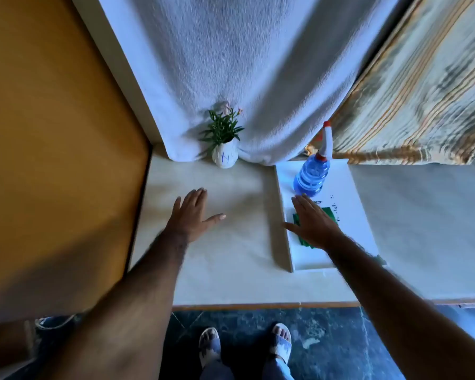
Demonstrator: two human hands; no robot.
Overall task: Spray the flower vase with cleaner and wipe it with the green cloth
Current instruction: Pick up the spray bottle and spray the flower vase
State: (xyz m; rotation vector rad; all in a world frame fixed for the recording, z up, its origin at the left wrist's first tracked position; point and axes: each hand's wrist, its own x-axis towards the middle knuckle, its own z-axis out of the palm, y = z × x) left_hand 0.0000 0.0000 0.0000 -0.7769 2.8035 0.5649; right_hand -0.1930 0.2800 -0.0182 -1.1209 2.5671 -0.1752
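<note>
A small white flower vase (225, 157) with a blue mark and a green plant stands at the back of the table, against the white drape. A blue spray bottle (311, 175) with a white and red nozzle stands on a white tray (348, 187) to the right. The green cloth (331, 213) lies folded on that tray, mostly hidden under my right hand (313, 223), which hovers flat over it with fingers spread. My left hand (193, 212) is open, palm down, over the bare tabletop in front of the vase, holding nothing.
A yellow wall (52, 146) borders the table on the left. A white drape (244, 64) and a striped curtain (422, 91) hang behind. The table's front edge (258, 305) runs above my sandalled feet on the dark floor.
</note>
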